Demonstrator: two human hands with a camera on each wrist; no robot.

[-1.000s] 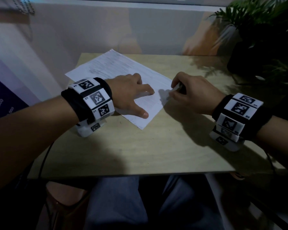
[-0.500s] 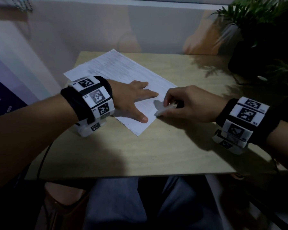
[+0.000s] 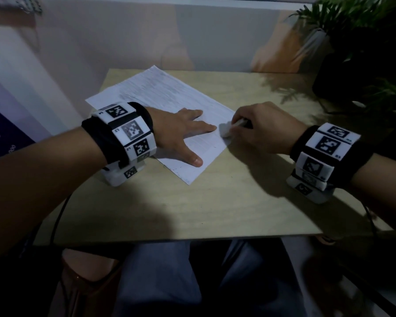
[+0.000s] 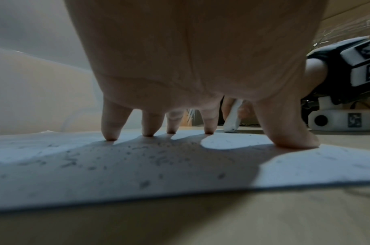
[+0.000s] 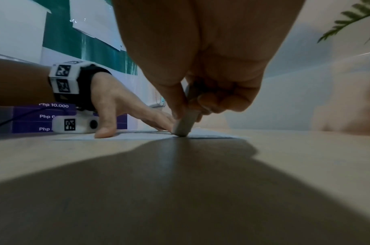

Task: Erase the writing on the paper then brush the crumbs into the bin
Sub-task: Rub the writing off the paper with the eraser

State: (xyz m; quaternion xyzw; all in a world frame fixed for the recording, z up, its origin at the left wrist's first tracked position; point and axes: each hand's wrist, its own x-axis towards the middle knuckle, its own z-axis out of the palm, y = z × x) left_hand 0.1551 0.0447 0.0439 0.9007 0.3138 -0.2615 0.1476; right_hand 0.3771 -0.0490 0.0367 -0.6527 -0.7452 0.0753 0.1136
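A white sheet of paper [image 3: 160,97] with faint lines of writing lies slanted on the wooden table [image 3: 215,207]. My left hand [image 3: 181,131] lies flat on it, fingers spread, and presses it down; the fingertips [image 4: 110,136] touch the paper [image 4: 138,165], which is speckled with dark crumbs. My right hand [image 3: 258,126] pinches a white eraser [image 3: 225,130], whose tip meets the sheet's right edge just beyond my left index finger. In the right wrist view the eraser [image 5: 183,125] stands steeply on the paper's edge [image 5: 211,133]. No bin shows.
A dark potted plant [image 3: 357,53] stands at the table's back right. A pale wall runs behind the table. Purple boxes printed with prices [image 5: 33,116] sit to the left. My lap shows below the table's front edge.
My right hand moved down along the sheet's right edge with the eraser, then back up a little. My left hand's fingers straightened flat on the paper.
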